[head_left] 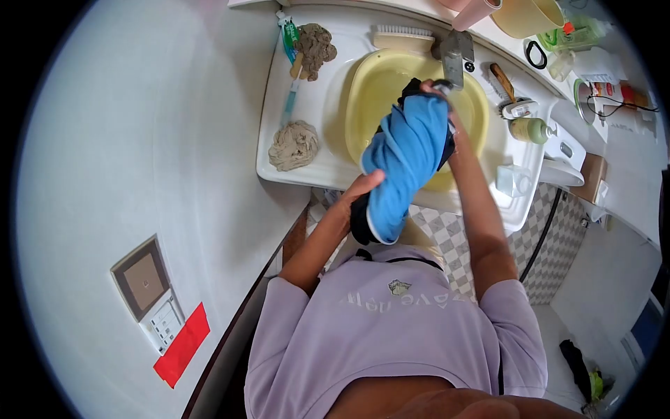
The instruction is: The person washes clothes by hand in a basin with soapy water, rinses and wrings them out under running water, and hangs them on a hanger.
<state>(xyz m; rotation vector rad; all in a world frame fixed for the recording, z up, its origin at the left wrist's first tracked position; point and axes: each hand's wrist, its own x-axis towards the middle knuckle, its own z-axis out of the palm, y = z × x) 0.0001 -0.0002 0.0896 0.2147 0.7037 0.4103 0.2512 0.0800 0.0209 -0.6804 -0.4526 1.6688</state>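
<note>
A bunched blue and black cloth [408,150] hangs at a slant over the front rim of a yellow basin [357,105]. My left hand [361,190] is closed on the cloth's lower left side. At its upper end, near the faucet [452,59], my right hand [447,105] grips the cloth, its fingers partly hidden behind the fabric. Water shows in the basin, which sits in the white sink [335,150].
Left of the basin lie a wrung beige cloth [294,146], a toothbrush [289,101], a brown cloth [315,50] and a toothpaste tube [288,36]. A scrub brush [403,38] lies behind; a soap bottle [529,130] and a clear container [514,180] stand right.
</note>
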